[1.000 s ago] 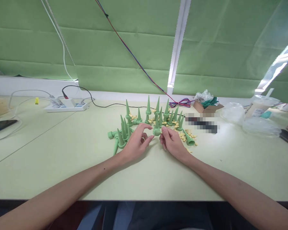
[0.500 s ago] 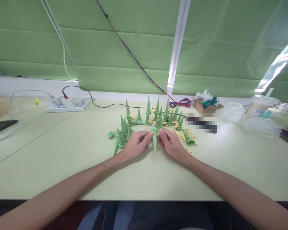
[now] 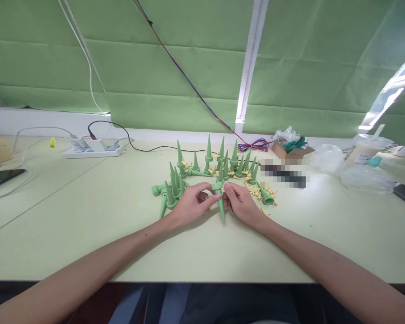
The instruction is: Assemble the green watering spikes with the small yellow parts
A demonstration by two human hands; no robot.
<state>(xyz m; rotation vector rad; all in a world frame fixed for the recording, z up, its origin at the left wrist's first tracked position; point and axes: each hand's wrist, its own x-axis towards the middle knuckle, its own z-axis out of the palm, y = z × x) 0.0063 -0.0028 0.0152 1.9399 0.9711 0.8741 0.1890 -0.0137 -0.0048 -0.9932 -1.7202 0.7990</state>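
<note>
Over the middle of the table [image 3: 202,254], one green spike [image 3: 222,210] is held cap up, point down, tip leaning toward the near edge; whether the tip touches the surface cannot be told. Left hand [image 3: 193,201]: thumb and fingers clamped on the spike at and just below its cap, presumably to steady it while leaving the cap's side exposed. Right hand [image 3: 240,199]: thumb and forefinger pinched together at that side, apparently on a small yellow peg [image 3: 223,190], mostly hidden; a fingertip hold would suit so slight a part. Toward the table's far edge, upright spikes [image 3: 208,150] stand on their wide ends, likely because a cone on its side could roll. Left of the table's middle, a tipped spike [image 3: 163,207] lies beside more standing ones. Right of the middle, loose pegs [image 3: 255,193] surround a lying spike [image 3: 266,195], probably within easy right-hand reach. Farther out, by the table's far edge: power strip [image 3: 92,153] at left, cardboard box [image 3: 292,155] at right, both well apart from the handwork.
</note>
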